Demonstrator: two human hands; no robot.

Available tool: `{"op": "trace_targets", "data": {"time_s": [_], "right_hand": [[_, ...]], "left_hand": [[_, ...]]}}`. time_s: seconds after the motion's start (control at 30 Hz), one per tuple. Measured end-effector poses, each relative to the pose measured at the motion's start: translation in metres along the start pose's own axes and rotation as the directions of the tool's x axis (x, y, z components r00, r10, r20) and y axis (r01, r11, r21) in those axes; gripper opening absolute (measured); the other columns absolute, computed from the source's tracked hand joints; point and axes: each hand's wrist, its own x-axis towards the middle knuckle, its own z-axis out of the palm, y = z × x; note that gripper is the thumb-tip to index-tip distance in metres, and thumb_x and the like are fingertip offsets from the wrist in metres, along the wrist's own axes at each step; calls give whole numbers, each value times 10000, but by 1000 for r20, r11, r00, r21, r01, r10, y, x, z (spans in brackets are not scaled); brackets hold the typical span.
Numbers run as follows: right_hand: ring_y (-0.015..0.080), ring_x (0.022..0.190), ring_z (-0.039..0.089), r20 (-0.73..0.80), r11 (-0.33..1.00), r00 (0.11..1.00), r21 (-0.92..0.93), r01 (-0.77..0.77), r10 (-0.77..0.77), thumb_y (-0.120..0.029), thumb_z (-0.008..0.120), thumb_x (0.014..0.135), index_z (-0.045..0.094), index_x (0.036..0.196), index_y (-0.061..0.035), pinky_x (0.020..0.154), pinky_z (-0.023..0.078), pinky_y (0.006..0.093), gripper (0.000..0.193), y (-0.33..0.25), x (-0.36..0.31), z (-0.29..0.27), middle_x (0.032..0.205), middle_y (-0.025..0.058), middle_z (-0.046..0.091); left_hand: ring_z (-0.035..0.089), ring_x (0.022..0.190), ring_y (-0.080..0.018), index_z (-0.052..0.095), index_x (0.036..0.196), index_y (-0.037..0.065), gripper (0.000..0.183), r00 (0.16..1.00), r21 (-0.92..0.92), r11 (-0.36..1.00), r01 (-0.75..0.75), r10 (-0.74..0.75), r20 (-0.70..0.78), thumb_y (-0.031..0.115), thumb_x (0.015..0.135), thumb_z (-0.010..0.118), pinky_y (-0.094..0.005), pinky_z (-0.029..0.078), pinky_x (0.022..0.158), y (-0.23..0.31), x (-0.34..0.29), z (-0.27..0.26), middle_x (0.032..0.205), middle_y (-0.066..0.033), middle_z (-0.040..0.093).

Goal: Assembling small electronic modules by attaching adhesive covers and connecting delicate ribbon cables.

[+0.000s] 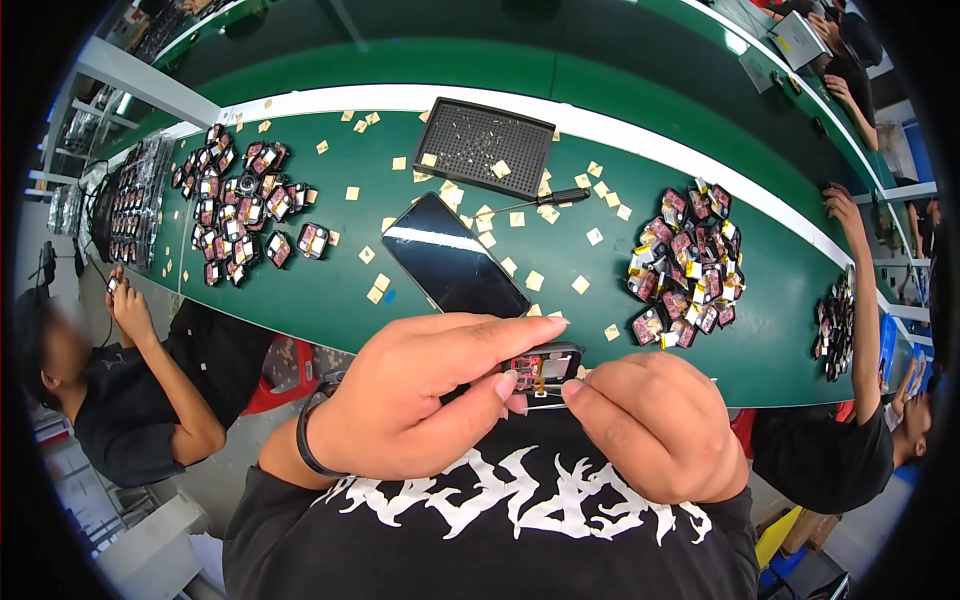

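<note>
You sit at a long, smooth green tabletop [790, 300]. Left of the glossy black rectangular phone [460, 265] spreads a heap of small black-cased devices with pinkish-red boards [245, 210]; right of it lies a second, similar heap with yellow strips [695, 255]. Beyond it sits a black perforated rectangular tray [522, 142]. Just nearer you than the phone, your left hand [415, 390] grips an open black-cased device with a red circuit board [556, 369]; your right hand [660, 425] is curled, fingertips at its edge, but you cannot tell whether they pinch anything. Pale square chips [580, 285] surround the phone.
</note>
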Motion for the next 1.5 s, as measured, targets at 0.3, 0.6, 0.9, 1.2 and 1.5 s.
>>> {"op": "trace_targets", "data": {"time_s": [0.3,0.6,0.9,1.2,1.5], "right_hand": [[206,742,618,76,1000,997,5,19,-19,-42,718,737,698,959,77,615,546,300,252,0,-1,0,909,116,612],[201,751,595,151,999,988,-7,32,-30,-48,716,737,698,970,81,614,526,288,267,0,-1,0,935,122,599],[246,829,631,192,979,963,-112,-169,188,-72,705,748,699,1108,60,692,527,344,383,-12,-9,0,1038,138,619],[309,848,638,81,718,718,31,-695,691,91,636,901,657,1214,27,754,520,363,320,15,-29,75,1068,162,636],[230,686,642,-101,822,819,160,-547,565,116,746,819,715,998,24,590,523,291,203,-4,1,52,902,120,702]], "left_hand": [[725,826,-157,612,1373,-69,420,999,26,999,42,-42,6,-116,966,519,-269,591,751,-1,-2,2,1000,-143,705],[724,808,-166,627,1368,-55,432,999,103,994,-42,40,22,-126,951,542,-266,568,709,-10,-1,0,961,-142,709],[714,806,-108,661,1314,-46,354,941,-338,916,215,-288,-180,-43,960,673,-232,567,685,-39,-18,2,897,-74,719],[695,804,-94,673,1261,-61,285,900,-214,933,288,-340,-273,-12,981,650,-237,565,718,-48,-32,-20,971,-63,720],[698,837,-108,591,1407,-51,386,916,-486,839,246,-365,-167,-16,1025,555,-249,576,755,-37,-41,-40,1007,-77,706]]}}
